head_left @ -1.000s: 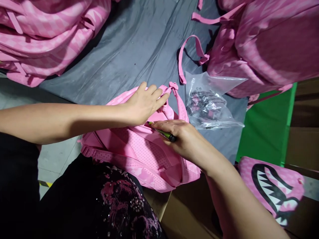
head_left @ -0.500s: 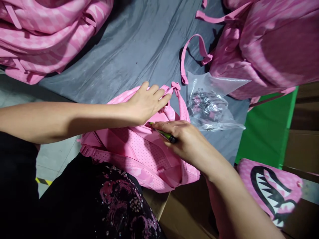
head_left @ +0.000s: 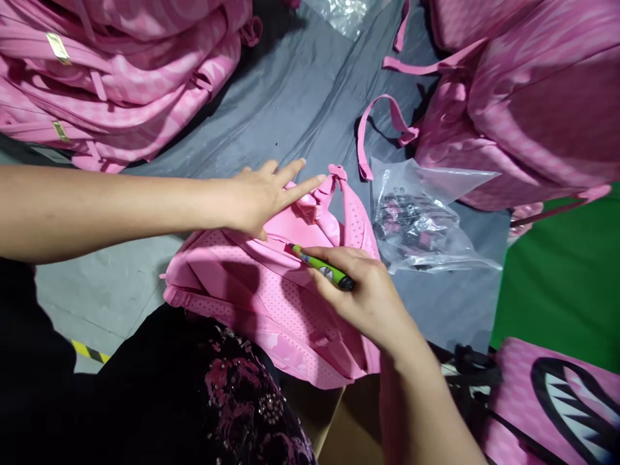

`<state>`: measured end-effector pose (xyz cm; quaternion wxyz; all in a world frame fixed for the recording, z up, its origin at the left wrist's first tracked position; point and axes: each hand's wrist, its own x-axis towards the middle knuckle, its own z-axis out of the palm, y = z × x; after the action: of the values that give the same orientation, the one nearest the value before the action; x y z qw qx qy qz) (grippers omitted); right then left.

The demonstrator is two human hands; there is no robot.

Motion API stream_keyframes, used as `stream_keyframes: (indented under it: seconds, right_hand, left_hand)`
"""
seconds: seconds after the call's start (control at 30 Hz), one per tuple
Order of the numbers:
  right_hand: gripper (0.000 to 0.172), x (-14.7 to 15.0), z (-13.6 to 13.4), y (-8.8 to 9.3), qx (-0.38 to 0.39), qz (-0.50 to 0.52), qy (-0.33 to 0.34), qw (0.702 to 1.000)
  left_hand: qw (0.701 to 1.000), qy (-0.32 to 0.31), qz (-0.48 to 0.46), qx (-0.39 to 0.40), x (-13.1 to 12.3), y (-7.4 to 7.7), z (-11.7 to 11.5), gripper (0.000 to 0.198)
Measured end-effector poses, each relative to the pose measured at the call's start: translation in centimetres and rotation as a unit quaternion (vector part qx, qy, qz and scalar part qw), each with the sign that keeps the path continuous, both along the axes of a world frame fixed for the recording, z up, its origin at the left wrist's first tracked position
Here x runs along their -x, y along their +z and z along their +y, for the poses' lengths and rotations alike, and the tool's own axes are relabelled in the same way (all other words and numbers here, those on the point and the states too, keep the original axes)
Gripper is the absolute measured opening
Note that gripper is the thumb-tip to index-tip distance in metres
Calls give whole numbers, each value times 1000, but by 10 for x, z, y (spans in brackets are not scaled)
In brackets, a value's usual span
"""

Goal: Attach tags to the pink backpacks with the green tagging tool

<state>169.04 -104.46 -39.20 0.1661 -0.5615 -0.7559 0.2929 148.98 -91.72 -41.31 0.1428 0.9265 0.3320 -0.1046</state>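
A pink backpack (head_left: 252, 290) lies back side up at the table's near edge, against my body. My left hand (head_left: 264, 194) rests flat on its top, fingers stretched toward the carry handle (head_left: 334, 187). My right hand (head_left: 363, 294) is closed on a green pen (head_left: 323, 266), whose tip touches the backpack just below the handle.
A clear plastic bag (head_left: 419, 223) with dark contents lies right of the backpack on the grey sheet (head_left: 290, 103). Piles of pink backpacks sit at the far left (head_left: 121, 77) and far right (head_left: 527, 110). A pink bag with a shark-mouth print (head_left: 562, 400) lies at the lower right by a green surface (head_left: 566, 278).
My left hand has flattened and its fingers have stretched out over the backpack's top. The pen stays at the same spot. The view has shifted, showing more of the far piles.
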Motion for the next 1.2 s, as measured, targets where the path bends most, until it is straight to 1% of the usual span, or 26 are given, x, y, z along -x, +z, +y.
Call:
stream_keyframes:
  seconds: [0.07,0.13,0.23,0.33,0.43,0.5,0.6,0.73,0.8,0.9,1.03,1.2]
  right_hand:
    - [26,10,-1,-8,-28,26,7,999]
    - [26,21,0,-15,-40,21,33,998]
    - [26,32,2,-20,-44,-8,70,997]
    - [26,34,1,-22,-48,-13,76,996]
    - [26,32,-2,-22,-56,-10,71,996]
    - [27,30,-5,-22,-59,-11,66,996]
    - [26,29,-7,-20,-55,-15,56,997]
    - [26,33,-3,-16,-43,-18,54,997]
    - [26,40,1,-16,-32,1,64,997]
    - [30,53,3,-21,1,49,78,996]
    - [31,61,0,-32,-5,67,57,996]
    - [30,61,4,-37,16,109,54,992]
  left_hand:
    - [999,39,19,1,15,0,-6,135]
    - [997,68,48,-8,25,-2,-15,138]
    - [992,86,83,-33,32,-6,-27,137]
    - [994,70,72,-46,34,-6,-30,126]
    - [997,41,63,-25,38,-2,-27,119]
    - [997,33,63,-1,40,1,-23,117]
    - [997,37,65,29,42,4,-19,116]
    - [996,37,68,45,42,6,-17,116]
    - [995,38,77,49,41,7,-17,116]
    - [994,32,88,57,39,8,-16,113]
    - [994,30,86,57,40,4,-10,105]
    - [997,4,48,54,47,-9,0,110]
